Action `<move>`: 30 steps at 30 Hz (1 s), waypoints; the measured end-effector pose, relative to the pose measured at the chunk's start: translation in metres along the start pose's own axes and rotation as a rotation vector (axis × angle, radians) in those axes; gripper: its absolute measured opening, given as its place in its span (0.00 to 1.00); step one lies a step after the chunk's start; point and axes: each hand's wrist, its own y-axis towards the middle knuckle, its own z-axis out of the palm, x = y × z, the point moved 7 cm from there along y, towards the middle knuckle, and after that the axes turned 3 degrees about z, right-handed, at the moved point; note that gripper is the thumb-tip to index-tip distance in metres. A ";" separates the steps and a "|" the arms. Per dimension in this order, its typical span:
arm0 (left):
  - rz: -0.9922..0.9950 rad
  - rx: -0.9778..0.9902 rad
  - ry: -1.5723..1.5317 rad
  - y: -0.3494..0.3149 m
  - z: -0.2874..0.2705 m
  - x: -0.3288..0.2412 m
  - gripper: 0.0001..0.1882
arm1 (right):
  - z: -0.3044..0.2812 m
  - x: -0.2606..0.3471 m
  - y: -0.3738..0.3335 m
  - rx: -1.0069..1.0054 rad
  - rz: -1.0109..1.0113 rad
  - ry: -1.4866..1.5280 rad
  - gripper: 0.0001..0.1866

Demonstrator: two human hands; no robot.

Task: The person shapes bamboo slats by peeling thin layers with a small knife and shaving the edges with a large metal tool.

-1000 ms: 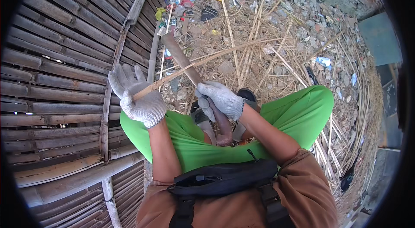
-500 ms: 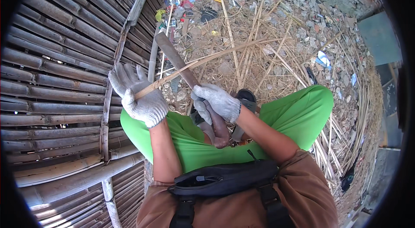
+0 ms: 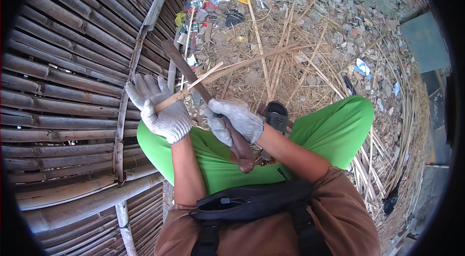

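Note:
My left hand [image 3: 162, 110], in a white knitted glove, is palm up with its fingers spread. Its thumb presses a long bamboo strip [image 3: 247, 63] against the palm. The strip runs up and to the right over the ground. My right hand [image 3: 236, 121], gloved too, is wrapped round the curved brown wooden handle of a machete [image 3: 186, 69]. The dark blade points up and left, crossing the strip close to my left hand. A thin sliver [image 3: 208, 75] of bamboo stands away from the strip at the blade.
A bamboo slat wall [image 3: 72, 86] rises close on the left. Loose bamboo strips [image 3: 256, 28], straw, stones and litter [image 3: 213, 1] cover the ground ahead. My green-trousered knees and a dark sandal [image 3: 277, 116] are below my hands. A black waist bag [image 3: 252, 200] lies across my lap.
The machete and my right hand have shifted left and slightly toward me, bringing the blade nearer my left hand. The sliver now stands out more from the strip. My left hand has barely moved.

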 end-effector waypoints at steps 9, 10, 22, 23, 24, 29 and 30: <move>-0.019 -0.043 0.087 0.002 -0.018 0.004 0.48 | 0.008 0.013 0.002 -0.177 -0.041 -0.352 0.11; -0.014 -0.002 0.022 0.003 -0.012 0.004 0.44 | 0.010 0.011 0.002 -0.134 -0.012 -0.273 0.10; 0.013 -0.003 0.055 0.000 -0.001 0.003 0.36 | -0.060 0.010 -0.019 -0.373 -0.100 -0.030 0.11; -0.022 0.036 0.161 0.000 -0.009 0.000 0.42 | -0.033 0.012 -0.018 -0.285 -0.052 -0.051 0.12; -0.035 0.034 0.163 -0.003 -0.005 -0.002 0.42 | -0.010 0.012 -0.022 -0.210 -0.003 -0.070 0.12; 0.006 -0.016 0.239 0.006 -0.006 -0.014 0.49 | 0.010 0.018 -0.021 -0.093 0.002 -0.104 0.14; -0.059 -0.018 0.192 0.005 -0.010 -0.010 0.50 | 0.007 0.018 -0.021 -0.082 0.001 -0.113 0.14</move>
